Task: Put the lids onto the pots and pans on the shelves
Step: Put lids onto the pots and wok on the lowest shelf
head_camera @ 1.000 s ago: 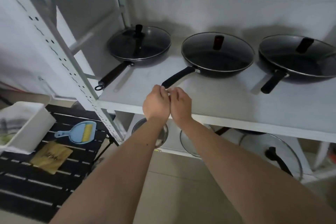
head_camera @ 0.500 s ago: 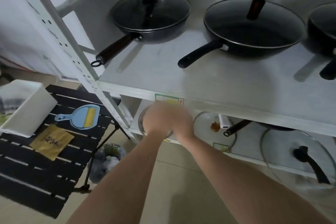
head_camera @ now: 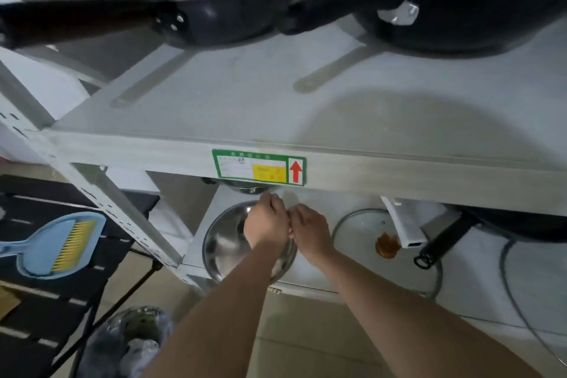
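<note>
head view: both hands meet under the lip of the upper shelf (head_camera: 337,120), knuckles pressed together just below the green label (head_camera: 259,166) on its front edge. the left hand (head_camera: 266,225) hangs over the steel lid (head_camera: 227,242), which lies flat at the left end of the lower shelf (head_camera: 478,282), down and left of the label; the right hand (head_camera: 310,232) sits just right of it, between the steel lid and a glass lid (head_camera: 359,225) with an amber knob that lies down and right of the label. the fingers of each hand curl toward each other, and whether either grip is closed on anything or simply clenched cannot be told; no lid appears lifted.

the steel lid is directly beneath the left hand, so that hand looks the nearer for taking it, with the right hand closer to the glass lid. both lids are round and lie flat, with no long axis to speak of; the glass lid's knob faces up. straight behind the label, tucked under the upper shelf's edge, a sliver of a steel pot (head_camera: 245,189) shows, the likely home for the steel lid, a short carry back and up. farther right of the label a dark pan (head_camera: 521,224) rests with its long handle pointing forward and to the left, toward the glass lid. above the label two lidded woks (head_camera: 460,9) already sit covered.
</note>
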Tool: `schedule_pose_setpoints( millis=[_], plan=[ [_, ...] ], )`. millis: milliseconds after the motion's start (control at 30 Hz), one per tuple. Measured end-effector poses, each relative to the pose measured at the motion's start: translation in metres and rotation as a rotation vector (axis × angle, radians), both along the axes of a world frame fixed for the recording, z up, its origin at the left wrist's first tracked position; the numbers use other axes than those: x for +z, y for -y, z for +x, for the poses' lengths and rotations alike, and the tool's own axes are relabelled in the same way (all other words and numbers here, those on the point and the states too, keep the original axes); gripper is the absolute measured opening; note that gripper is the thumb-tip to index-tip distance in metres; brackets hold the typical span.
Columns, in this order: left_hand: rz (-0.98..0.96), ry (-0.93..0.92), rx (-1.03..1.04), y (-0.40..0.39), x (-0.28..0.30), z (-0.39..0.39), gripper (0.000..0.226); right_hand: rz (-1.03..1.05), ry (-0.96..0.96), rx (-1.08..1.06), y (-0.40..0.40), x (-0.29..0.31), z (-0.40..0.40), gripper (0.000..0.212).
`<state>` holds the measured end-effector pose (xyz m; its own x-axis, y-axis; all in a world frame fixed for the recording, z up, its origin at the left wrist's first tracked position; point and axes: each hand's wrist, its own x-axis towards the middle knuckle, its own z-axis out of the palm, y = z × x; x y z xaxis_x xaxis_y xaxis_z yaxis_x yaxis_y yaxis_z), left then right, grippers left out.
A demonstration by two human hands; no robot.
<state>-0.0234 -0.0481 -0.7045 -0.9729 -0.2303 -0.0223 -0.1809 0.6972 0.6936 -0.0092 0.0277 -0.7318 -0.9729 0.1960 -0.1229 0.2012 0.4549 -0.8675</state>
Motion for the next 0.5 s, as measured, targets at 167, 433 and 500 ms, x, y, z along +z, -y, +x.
schedule_pose_setpoints(
  millis=[167,433,500],
  plan=[
    [-0.016,-0.083,-0.014,-0.010,-0.049,-0.045,0.035,0.025,-0.123,-0.014,-0.010,-0.043,-0.044,0.031],
    [-0.465,-0.202,-0.176,0.014,-0.109,-0.066,0.034,0.709,0.018,0.129,-0.051,-0.091,-0.058,0.032],
    [-0.622,0.001,-0.225,0.024,-0.114,-0.066,0.039,0.917,0.108,0.145,-0.069,-0.085,-0.053,0.035]
  ],
)
